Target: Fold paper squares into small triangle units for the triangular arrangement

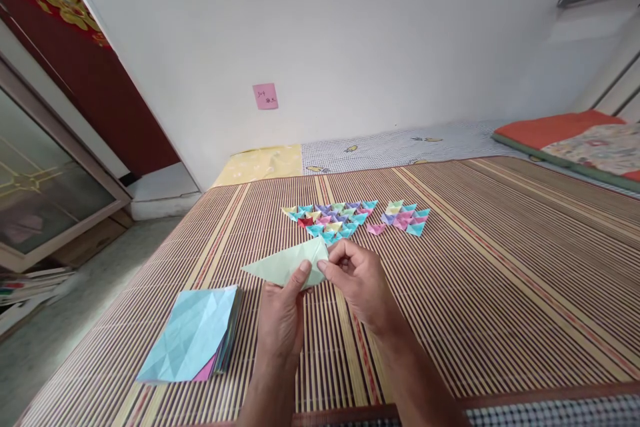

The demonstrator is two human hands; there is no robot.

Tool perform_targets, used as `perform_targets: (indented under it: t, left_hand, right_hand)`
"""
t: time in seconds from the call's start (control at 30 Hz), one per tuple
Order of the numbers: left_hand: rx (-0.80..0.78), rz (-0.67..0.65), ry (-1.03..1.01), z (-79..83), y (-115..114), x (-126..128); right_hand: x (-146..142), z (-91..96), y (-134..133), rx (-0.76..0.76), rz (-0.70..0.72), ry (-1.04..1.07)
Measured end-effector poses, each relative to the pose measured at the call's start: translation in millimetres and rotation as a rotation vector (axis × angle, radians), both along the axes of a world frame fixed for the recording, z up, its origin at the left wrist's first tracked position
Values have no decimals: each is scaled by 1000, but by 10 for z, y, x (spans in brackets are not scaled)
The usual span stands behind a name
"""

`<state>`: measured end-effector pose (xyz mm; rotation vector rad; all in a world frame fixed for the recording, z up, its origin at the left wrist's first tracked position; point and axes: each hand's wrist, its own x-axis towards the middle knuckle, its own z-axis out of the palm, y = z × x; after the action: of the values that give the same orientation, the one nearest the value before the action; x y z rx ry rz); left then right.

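A pale green sheet of origami paper point(280, 265), folded to a long point on the left, is held up above the mat. My left hand point(286, 307) grips it from below, thumb on the near face. At its right end, the thumb and fingers of my right hand point(357, 280) pinch the edge. Behind the hands, several small folded paper boats point(333, 219) in many colours stand in rows. A smaller group of paper boats point(407, 217) sits to their right. Left of my left hand lies a stack of creased paper sheets point(187, 333), light blue on top.
A striped bamboo mat point(480, 293) covers the bed. A white wall point(350, 47) with a pink note point(265, 96) rises behind it. Folded orange and patterned bedding point(565, 137) lies at the far right. A glass-panelled door point(45, 167) stands at the left.
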<state>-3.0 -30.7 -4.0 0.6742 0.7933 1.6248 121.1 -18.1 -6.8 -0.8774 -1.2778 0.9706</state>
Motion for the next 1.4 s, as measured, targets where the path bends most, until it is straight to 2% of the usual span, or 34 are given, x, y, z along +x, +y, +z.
perform_targets:
  t: [0.23, 0.43, 0.57, 1.13, 1.4]
  left_hand:
    - [7, 65, -12, 41, -15, 27]
    - [13, 102, 58, 1, -20, 0]
    - [29, 99, 123, -29, -6, -12]
    - [43, 84, 108, -47, -9, -7]
    - [-5, 71, 22, 33, -18, 21]
  right_hand:
    - [-24, 42, -29, -48, 28, 21]
    - [-20, 17, -24, -82, 50, 35]
    - [-17, 7, -21, -91, 42, 47]
    - [-10, 56, -16, -134, 62, 148]
    - [-21, 62, -8, -135, 90, 213]
